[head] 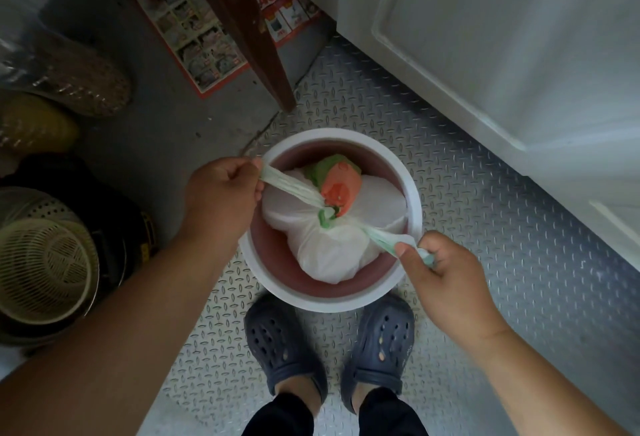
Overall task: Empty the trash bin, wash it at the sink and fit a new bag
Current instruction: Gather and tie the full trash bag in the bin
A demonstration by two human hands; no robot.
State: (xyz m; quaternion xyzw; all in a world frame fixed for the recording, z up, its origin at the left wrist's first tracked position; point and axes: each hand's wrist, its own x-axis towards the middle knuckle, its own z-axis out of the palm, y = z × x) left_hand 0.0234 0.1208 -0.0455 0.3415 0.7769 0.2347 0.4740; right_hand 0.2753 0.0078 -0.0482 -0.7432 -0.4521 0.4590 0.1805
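A round trash bin (414, 207) with a white rim and a reddish inside stands on the floor right in front of my feet. Inside it lies a full white trash bag (329, 245), with orange and green waste showing at its top. Two twisted ends of the bag cross at a knot in the middle. My left hand (221, 189) is shut on the end that stretches to the upper left. My right hand (446, 276) is shut on the end that stretches to the lower right. Both ends are pulled taut.
A white door (502, 54) runs along the right. A brown wooden leg (249, 37) and a printed flyer (194, 37) stand behind the bin. Plastic baskets (45, 262) and wrapped items are piled at the left. The floor is metal tread plate (485, 227).
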